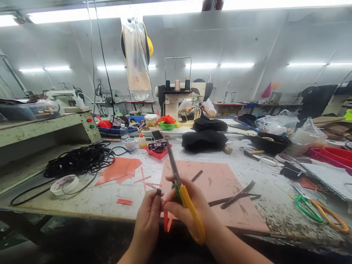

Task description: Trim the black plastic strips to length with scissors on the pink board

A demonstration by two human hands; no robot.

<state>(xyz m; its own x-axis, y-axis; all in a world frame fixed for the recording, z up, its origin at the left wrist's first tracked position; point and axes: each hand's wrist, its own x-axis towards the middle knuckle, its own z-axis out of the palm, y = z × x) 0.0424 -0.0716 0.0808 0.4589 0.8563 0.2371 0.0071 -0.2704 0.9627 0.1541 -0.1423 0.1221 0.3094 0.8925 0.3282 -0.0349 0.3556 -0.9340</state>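
My left hand (148,211) is closed in a pinch at the table's front edge, with the end of a small dark brown strip (158,191) showing at its fingertips. Beside it, my right hand (203,205) is wrapped round scissors (189,207) with one yellow and one green handle. Their blades point up and away from me and look nearly together. A bright orange strip (166,220) hangs in a loop below my right fingers, between the two hands; which fingers bear it is hard to tell. Under the hands lies a pink sheet (211,176).
Dark strips (238,194) lie on the sheet, orange leather pieces (118,170) to its left. Farther left are coiled black cord (79,159) and a tape roll (64,184). Black stacked pieces (203,141) stand behind. Other scissors (320,212) rest right. A person (209,108) sits beyond.
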